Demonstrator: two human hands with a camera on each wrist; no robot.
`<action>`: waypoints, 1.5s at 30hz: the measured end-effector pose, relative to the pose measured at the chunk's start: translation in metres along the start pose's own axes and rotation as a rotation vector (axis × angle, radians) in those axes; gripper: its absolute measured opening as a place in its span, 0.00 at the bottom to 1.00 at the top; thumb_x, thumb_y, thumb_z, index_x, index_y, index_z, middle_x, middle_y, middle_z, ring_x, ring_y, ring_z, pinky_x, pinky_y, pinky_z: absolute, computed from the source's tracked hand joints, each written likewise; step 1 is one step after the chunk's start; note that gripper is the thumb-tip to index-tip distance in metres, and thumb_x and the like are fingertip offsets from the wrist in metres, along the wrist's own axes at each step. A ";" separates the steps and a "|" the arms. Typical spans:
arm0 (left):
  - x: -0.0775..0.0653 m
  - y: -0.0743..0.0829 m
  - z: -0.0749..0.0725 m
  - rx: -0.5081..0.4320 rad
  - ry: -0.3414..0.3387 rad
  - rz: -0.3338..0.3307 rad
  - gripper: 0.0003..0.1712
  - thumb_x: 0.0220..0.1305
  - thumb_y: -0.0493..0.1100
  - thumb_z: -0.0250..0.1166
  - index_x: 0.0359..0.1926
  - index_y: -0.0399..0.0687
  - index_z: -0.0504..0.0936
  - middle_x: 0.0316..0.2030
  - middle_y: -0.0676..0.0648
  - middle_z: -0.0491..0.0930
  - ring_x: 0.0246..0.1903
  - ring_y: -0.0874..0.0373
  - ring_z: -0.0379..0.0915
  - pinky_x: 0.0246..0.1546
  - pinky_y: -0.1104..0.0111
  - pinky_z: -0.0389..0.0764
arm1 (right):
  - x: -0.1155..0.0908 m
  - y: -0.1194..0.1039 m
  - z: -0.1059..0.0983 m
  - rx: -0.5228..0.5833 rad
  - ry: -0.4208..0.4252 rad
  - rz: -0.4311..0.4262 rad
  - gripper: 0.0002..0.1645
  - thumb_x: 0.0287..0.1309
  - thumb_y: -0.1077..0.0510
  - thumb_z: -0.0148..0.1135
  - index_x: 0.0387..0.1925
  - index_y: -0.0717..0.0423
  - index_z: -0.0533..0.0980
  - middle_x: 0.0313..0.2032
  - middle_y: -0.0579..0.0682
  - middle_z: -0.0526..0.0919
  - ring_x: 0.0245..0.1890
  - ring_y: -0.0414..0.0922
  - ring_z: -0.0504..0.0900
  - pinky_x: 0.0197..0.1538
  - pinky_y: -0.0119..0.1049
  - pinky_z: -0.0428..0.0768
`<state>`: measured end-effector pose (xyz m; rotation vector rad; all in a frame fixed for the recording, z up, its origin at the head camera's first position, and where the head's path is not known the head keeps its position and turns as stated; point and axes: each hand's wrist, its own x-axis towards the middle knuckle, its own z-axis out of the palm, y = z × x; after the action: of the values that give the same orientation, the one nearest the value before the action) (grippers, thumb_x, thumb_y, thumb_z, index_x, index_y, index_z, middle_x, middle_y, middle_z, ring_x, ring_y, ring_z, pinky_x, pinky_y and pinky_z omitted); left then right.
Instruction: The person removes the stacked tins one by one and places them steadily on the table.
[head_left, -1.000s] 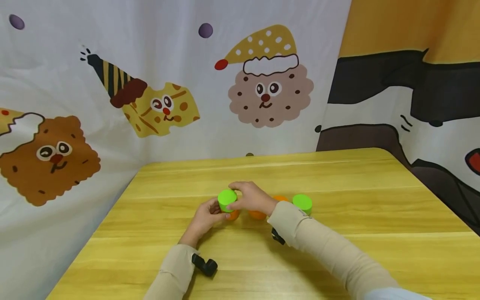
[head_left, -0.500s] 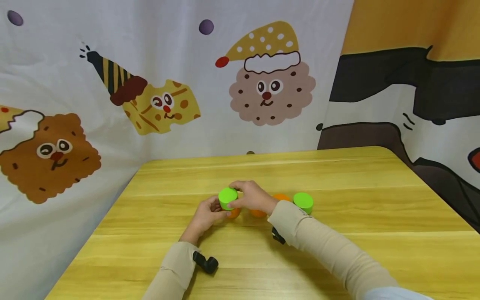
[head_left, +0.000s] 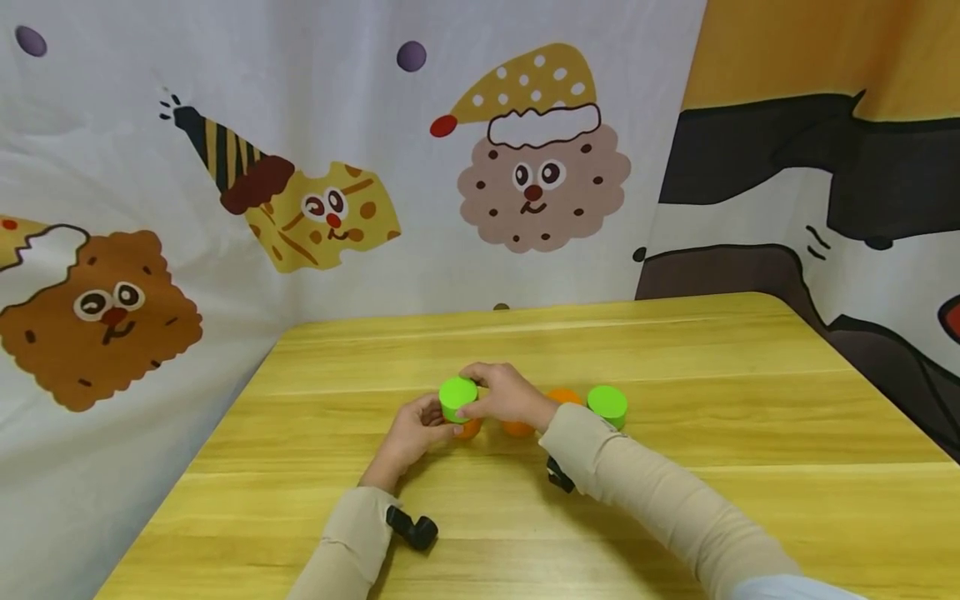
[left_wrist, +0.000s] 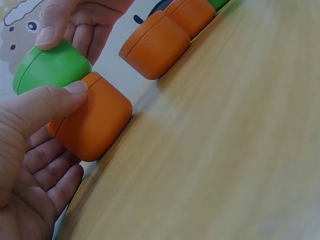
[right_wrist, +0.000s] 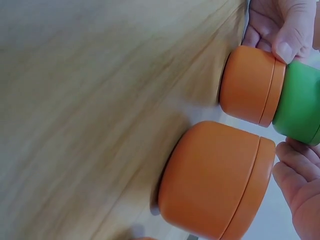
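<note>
A small orange lidded jar [left_wrist: 100, 120] stands on the table, and a green lidded jar [head_left: 458, 400] sits right on its lid. Around the orange jar curls my left hand [head_left: 411, 432], its thumb near the lid seam in the left wrist view. My right hand [head_left: 512, 398] pinches the green jar between thumb and fingers from the right. In the right wrist view the bottom of the green jar [right_wrist: 300, 102] meets the top of the orange jar [right_wrist: 252, 85], the two roughly in line.
Right of the stack, partly behind the right hand and sleeve, stand a second orange jar [head_left: 519, 427], a third orange jar [head_left: 564, 396] and another green jar [head_left: 607, 404]. A printed curtain [head_left: 420, 275] hangs behind the far edge of the wooden table [head_left: 360, 358].
</note>
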<state>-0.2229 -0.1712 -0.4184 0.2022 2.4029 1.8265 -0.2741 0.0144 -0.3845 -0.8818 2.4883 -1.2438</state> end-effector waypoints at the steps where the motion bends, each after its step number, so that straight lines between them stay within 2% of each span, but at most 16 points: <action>1: 0.000 0.000 0.000 -0.005 0.001 -0.001 0.27 0.54 0.32 0.67 0.56 0.34 0.73 0.53 0.37 0.75 0.55 0.44 0.70 0.56 0.60 0.73 | -0.001 0.000 0.000 0.009 0.004 0.001 0.34 0.47 0.52 0.72 0.56 0.58 0.72 0.52 0.51 0.77 0.56 0.50 0.74 0.58 0.47 0.73; 10: -0.002 0.002 0.001 -0.017 0.011 0.003 0.29 0.54 0.31 0.67 0.58 0.34 0.72 0.56 0.36 0.73 0.56 0.44 0.69 0.58 0.58 0.71 | -0.002 0.002 -0.010 0.071 0.056 0.021 0.38 0.44 0.54 0.73 0.58 0.60 0.70 0.54 0.53 0.76 0.57 0.50 0.73 0.58 0.45 0.73; 16: 0.000 0.000 0.001 -0.021 0.006 0.013 0.28 0.54 0.31 0.67 0.57 0.33 0.72 0.56 0.35 0.73 0.56 0.44 0.70 0.57 0.59 0.72 | -0.005 0.003 -0.015 0.066 0.081 0.024 0.39 0.44 0.54 0.74 0.58 0.62 0.70 0.54 0.54 0.76 0.57 0.51 0.73 0.58 0.45 0.74; 23: 0.013 -0.025 0.000 -0.042 0.025 0.011 0.29 0.52 0.31 0.68 0.58 0.37 0.73 0.56 0.38 0.74 0.55 0.46 0.71 0.57 0.60 0.72 | -0.009 0.009 -0.022 0.069 0.110 0.035 0.40 0.44 0.54 0.73 0.58 0.63 0.69 0.53 0.54 0.77 0.57 0.52 0.73 0.57 0.48 0.74; 25: 0.014 -0.028 0.000 -0.037 0.034 0.010 0.29 0.52 0.33 0.69 0.57 0.38 0.73 0.55 0.39 0.74 0.55 0.47 0.71 0.57 0.60 0.72 | -0.011 0.010 -0.024 0.072 0.115 0.045 0.39 0.44 0.55 0.73 0.58 0.64 0.70 0.53 0.54 0.77 0.57 0.52 0.73 0.58 0.48 0.73; 37: 0.013 -0.029 0.003 -0.020 0.045 0.010 0.30 0.51 0.35 0.70 0.57 0.38 0.74 0.54 0.39 0.75 0.54 0.47 0.71 0.57 0.58 0.72 | -0.025 0.018 -0.037 0.037 0.144 0.089 0.35 0.43 0.53 0.74 0.54 0.58 0.73 0.50 0.50 0.78 0.55 0.49 0.74 0.56 0.44 0.75; 45: 0.013 -0.029 0.002 -0.013 0.054 0.014 0.30 0.51 0.35 0.70 0.57 0.39 0.73 0.53 0.39 0.76 0.54 0.47 0.72 0.57 0.59 0.72 | -0.033 0.024 -0.051 0.063 0.156 0.098 0.33 0.42 0.55 0.74 0.51 0.59 0.72 0.47 0.51 0.78 0.54 0.50 0.74 0.54 0.45 0.76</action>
<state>-0.2360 -0.1743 -0.4469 0.1708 2.4308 1.8771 -0.2808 0.0783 -0.3745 -0.6628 2.5602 -1.3985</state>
